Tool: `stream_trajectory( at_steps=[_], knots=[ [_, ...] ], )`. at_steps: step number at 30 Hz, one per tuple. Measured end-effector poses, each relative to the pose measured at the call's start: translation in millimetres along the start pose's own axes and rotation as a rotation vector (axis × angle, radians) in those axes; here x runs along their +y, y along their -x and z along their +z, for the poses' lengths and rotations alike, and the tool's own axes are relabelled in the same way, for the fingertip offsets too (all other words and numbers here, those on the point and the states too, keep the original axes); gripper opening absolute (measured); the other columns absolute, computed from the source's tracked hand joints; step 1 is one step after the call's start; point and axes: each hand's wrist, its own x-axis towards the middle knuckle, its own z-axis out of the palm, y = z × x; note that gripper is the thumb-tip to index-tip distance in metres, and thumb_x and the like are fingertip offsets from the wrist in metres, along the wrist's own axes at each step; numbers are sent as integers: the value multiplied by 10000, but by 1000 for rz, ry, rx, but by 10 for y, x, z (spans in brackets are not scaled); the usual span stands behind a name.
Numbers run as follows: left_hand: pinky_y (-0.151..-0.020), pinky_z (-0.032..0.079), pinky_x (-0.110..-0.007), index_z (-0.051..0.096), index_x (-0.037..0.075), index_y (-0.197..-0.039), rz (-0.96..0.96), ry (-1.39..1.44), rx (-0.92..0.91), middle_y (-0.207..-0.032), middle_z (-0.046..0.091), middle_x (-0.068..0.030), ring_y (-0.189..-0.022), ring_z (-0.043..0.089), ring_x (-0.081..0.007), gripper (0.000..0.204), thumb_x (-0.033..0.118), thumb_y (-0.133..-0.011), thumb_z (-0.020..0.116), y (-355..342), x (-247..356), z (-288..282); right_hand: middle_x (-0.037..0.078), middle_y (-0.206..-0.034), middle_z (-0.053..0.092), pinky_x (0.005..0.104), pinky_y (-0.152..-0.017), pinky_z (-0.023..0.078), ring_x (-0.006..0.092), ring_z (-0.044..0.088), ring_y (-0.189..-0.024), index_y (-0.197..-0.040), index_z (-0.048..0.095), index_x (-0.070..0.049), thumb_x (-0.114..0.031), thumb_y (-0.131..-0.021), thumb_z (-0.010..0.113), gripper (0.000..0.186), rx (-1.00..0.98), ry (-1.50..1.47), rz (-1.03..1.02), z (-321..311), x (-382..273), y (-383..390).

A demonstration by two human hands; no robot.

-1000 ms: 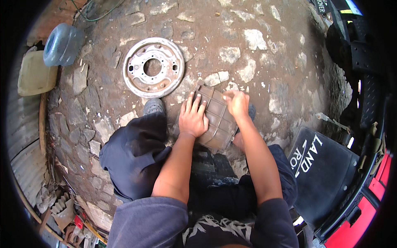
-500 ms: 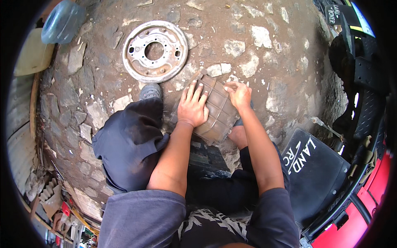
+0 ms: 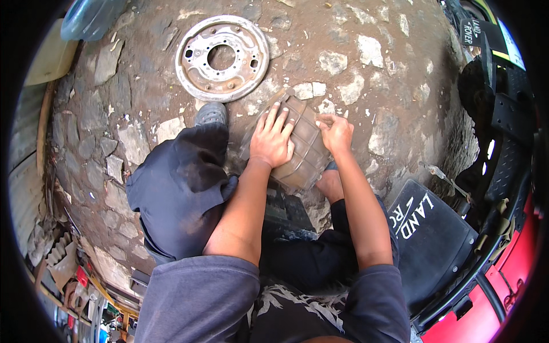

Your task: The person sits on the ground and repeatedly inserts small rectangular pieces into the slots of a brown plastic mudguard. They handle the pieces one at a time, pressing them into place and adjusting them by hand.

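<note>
A brown, dusty box-like case point(image 3: 303, 134) with a grid of raised ribs lies tilted between my legs, its lower end toward me. My left hand point(image 3: 273, 143) rests flat on its left part, fingers spread and pointing away from me. At the case's right edge, near its far end, my right hand point(image 3: 336, 134) is closed, thumb and fingers pinched together against the rim. Whatever sits between those fingertips, if anything, is too small to make out. The underside of the case is hidden.
A round, worn metal backing plate point(image 3: 223, 91) lies beyond my left shoe point(image 3: 211, 114) on the stone-and-dirt ground. To the right are a black mudflap point(image 3: 432, 246) and a red vehicle panel point(image 3: 466, 320). A blue plastic jug point(image 3: 91, 20) stands at far left, scrap parts at lower left.
The whole view has shifted slightly. My right hand has slid a little toward me along the case's edge. My left hand stays spread on the ribs.
</note>
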Motion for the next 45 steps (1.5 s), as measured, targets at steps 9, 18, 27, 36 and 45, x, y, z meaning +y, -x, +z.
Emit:
stream_trajectory(
  at_steps=[9, 18, 27, 36, 45],
  knots=[
    [-1252, 306, -527, 699, 130, -1306, 25, -1, 12, -1511, 561, -134, -1546, 353, -357, 524, 306, -814, 660, -31, 32, 36, 104, -997, 822, 351, -939, 576, 270, 784, -941, -1107, 842, -149, -309, -866, 840, 289, 31, 74, -6, 139, 199, -323],
    [-1273, 273, -523, 691, 123, -1321, 0, -3, -32, -1539, 547, -146, -1558, 336, -353, 527, 321, -834, 656, -11, 50, -15, 105, -967, 825, 334, -891, 582, 218, 788, -898, -1060, 849, -118, -270, -840, 874, 269, 82, -95, 133, 188, 31, -143],
    [-1273, 280, -504, 697, 131, -1315, -33, 2, -21, -1535, 548, -129, -1556, 343, -347, 523, 306, -823, 654, 30, 12, -7, 145, -955, 809, 384, -891, 577, 294, 775, -905, -988, 849, -121, -225, -818, 894, 205, 38, -70, 156, 188, 59, -25],
    [-1277, 269, -509, 697, 117, -1318, -4, -3, -19, -1534, 551, -140, -1552, 344, -346, 545, 346, -824, 678, 7, 38, 36, 132, -1028, 814, 374, -1005, 558, 273, 782, -988, -1049, 854, -149, -254, -837, 876, 238, 119, 61, 229, 193, -69, -102],
    [-1280, 261, -518, 672, 125, -1358, -1, -15, -48, -1559, 528, -134, -1558, 331, -342, 571, 340, -828, 663, -29, 80, 16, 115, -987, 818, 356, -939, 571, 261, 781, -941, -1004, 860, -155, -246, -834, 872, 193, 136, -15, 237, 249, 58, -198]
  ],
)
